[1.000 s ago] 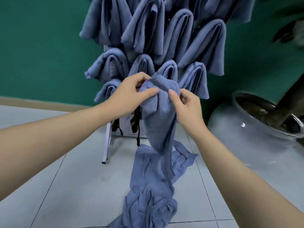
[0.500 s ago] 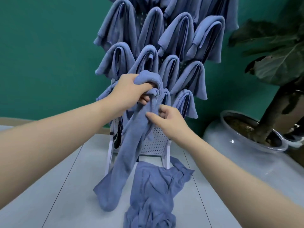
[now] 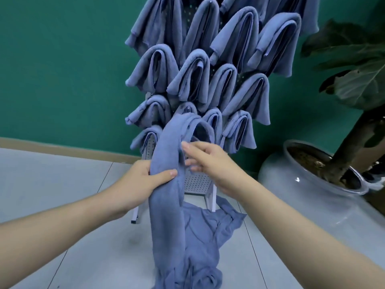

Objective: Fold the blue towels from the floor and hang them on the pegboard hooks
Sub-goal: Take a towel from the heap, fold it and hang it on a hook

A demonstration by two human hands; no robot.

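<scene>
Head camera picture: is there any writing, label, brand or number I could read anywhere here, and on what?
None: no readable text shows anywhere.
The hanging towels, the towel in the left hand, the pile on the floor, the pegboard and the plant pot all look plain.
A few hanging towels show faint marks, too blurred to tell whether they are lettering.

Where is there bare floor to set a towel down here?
Bare grey tile floor lies left of the white pegboard stand, up to the green wall. Crowded: the crumpled blue towel pile ahead, and the grey glazed plant pot at right.
</scene>
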